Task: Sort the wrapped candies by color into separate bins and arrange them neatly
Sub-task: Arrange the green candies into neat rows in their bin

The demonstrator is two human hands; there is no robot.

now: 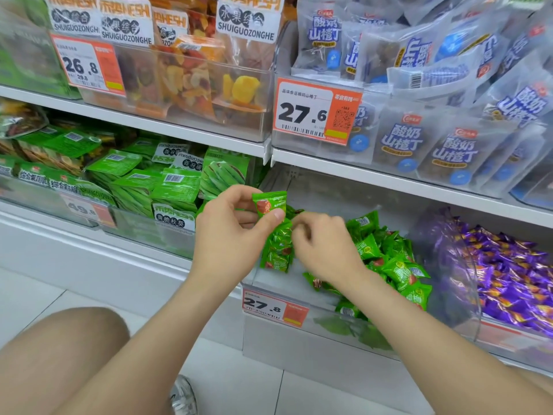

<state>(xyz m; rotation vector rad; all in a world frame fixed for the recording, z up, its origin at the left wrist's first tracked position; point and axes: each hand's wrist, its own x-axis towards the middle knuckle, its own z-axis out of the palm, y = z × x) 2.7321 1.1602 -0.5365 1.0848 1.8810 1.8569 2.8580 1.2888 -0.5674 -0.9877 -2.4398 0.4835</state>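
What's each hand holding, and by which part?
Left hand pinches a green candy by its lower edge. Right hand curls against the stacked green candies; whether it grips cannot be told.

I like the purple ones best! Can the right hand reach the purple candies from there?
Probably yes, but not straight across. The right hand is among the green candies, and a clear bin wall stands before the purple candies. It would likely need to come out and go round that wall.

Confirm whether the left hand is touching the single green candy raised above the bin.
Touching. In the head view the left hand pinches the green candy between thumb and fingers, with no gap showing.
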